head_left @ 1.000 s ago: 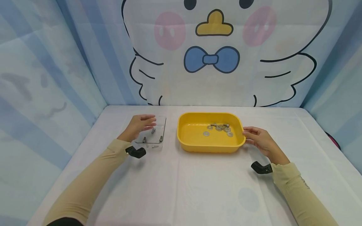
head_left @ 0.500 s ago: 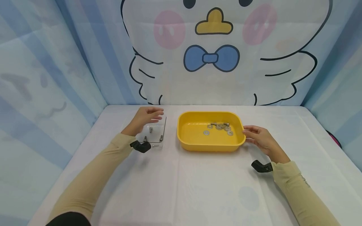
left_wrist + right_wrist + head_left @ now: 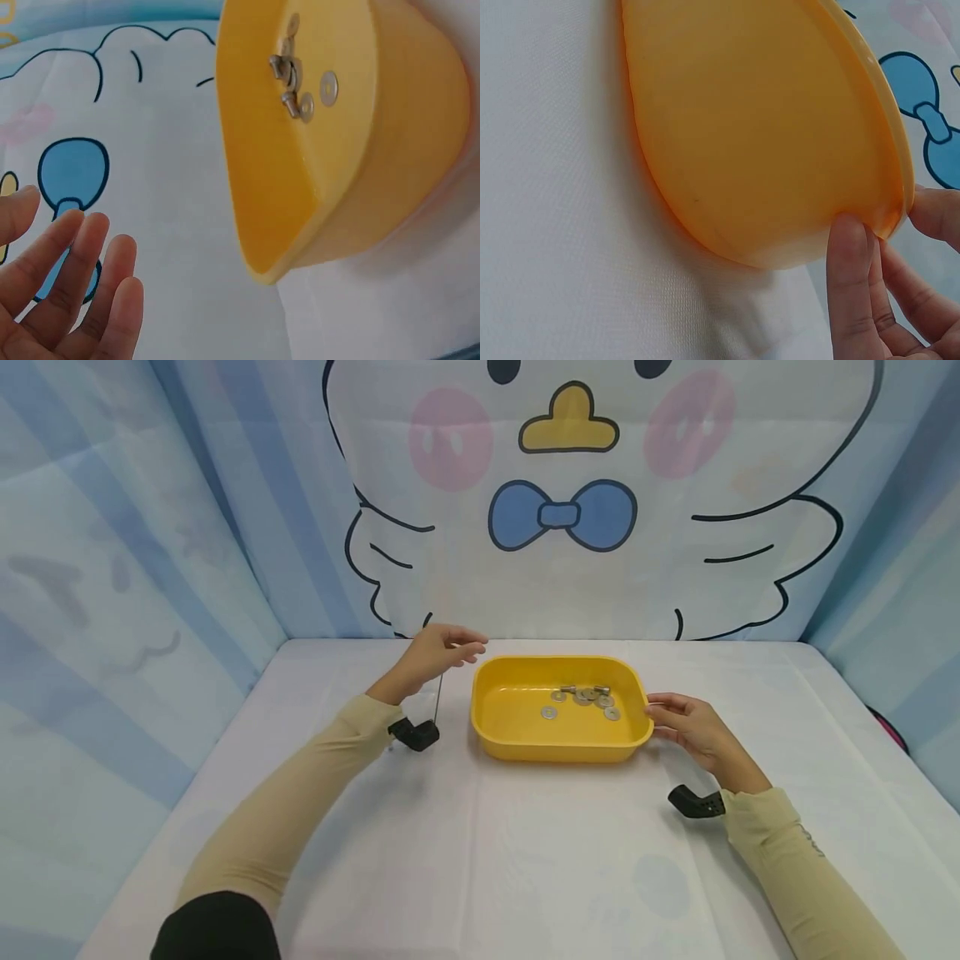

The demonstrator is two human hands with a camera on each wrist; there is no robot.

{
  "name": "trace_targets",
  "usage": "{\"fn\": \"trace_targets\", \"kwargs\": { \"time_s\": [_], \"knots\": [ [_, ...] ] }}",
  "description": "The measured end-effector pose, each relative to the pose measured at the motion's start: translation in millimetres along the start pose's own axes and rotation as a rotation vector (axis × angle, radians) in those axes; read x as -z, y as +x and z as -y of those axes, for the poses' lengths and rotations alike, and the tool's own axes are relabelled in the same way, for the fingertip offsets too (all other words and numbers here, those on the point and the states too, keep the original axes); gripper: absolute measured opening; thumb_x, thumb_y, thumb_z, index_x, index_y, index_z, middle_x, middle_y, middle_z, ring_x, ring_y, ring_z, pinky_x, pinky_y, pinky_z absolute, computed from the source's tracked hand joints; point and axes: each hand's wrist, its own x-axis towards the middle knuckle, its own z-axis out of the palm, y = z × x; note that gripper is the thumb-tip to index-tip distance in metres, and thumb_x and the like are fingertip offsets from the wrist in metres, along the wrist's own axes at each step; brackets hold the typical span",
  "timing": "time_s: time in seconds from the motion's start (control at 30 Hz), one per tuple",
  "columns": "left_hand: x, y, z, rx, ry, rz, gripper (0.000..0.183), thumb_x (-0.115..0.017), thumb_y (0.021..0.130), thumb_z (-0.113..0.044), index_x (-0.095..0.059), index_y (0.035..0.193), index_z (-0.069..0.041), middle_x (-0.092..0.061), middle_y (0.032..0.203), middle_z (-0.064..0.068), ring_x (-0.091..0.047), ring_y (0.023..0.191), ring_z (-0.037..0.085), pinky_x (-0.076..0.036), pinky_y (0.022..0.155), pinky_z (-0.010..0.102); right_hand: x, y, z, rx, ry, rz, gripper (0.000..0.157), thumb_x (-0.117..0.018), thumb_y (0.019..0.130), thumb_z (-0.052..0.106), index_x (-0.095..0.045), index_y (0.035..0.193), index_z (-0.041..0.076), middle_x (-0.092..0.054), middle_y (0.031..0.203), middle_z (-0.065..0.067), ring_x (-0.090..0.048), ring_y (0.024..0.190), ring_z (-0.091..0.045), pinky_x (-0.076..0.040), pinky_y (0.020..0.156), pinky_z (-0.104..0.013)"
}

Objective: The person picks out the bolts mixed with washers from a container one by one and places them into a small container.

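My left hand (image 3: 438, 652) is raised near the far left corner of the yellow tray (image 3: 555, 752). Its fingers (image 3: 82, 262) are spread and loosely bent, and nothing shows between them. At the tray's right end, my right hand (image 3: 693, 735) pinches the rim: the thumb (image 3: 937, 216) lies over the edge and the fingers (image 3: 850, 277) press the outer wall. Several flat washers (image 3: 549, 712) lie on the tray floor, with two metal screws (image 3: 602, 690) among them toward the back right.
A clear plate or shallow box (image 3: 429, 700) lies left of the tray, mostly hidden behind my left wrist. White cloth (image 3: 555, 860) covers the table. A printed curtain (image 3: 562, 585) stands along the back edge, and blue striped curtains (image 3: 112, 610) close the sides.
My left hand has moved right and away from me, from over the clear plate with its screws to the tray's far left corner. The right hand and tray stay in place.
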Motion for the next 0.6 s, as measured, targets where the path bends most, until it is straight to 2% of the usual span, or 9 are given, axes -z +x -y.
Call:
{"fn": "trace_targets", "kwargs": {
  "time_s": [0.17,0.43,0.6],
  "knots": [
    [-13.7,8.5,-11.5,-0.065,0.075,0.017,0.032,-0.059,0.093,-0.027,-0.064,0.12,-0.012,-0.063,0.122,0.007,-0.063,0.103,0.024,-0.051,0.095,0.036,1.2,1,-1,0.003,-0.007,0.0,0.063,-0.06,0.092,0.029,-0.034,0.137,-0.006,-0.059,0.091,0.019,-0.058,0.084,0.004,-0.054,0.077,-0.015],
    [-37.7,25.3,-24.7,-0.11,0.127,0.061,0.029,-0.059,0.093,-0.024,-0.064,0.12,-0.012,-0.064,0.12,0.007,-0.063,0.103,0.022,-0.053,0.091,0.029,1.8,0,-1,0.001,-0.019,0.0,0.065,-0.06,0.092,0.031,-0.033,0.138,-0.006,-0.058,0.093,0.02,-0.058,0.085,0.005,-0.053,0.078,-0.015],
    [-51.9,34.4,-30.9,-0.154,0.194,0.095,0.03,-0.061,0.092,-0.023,-0.064,0.12,-0.013,-0.065,0.117,0.006,-0.063,0.102,0.019,-0.053,0.089,0.025,1.4,-1,-1,0.006,-0.031,0.001,0.068,-0.06,0.091,0.032,-0.032,0.139,-0.007,-0.057,0.093,0.02,-0.058,0.085,0.005,-0.053,0.079,-0.015]
  ]
}}
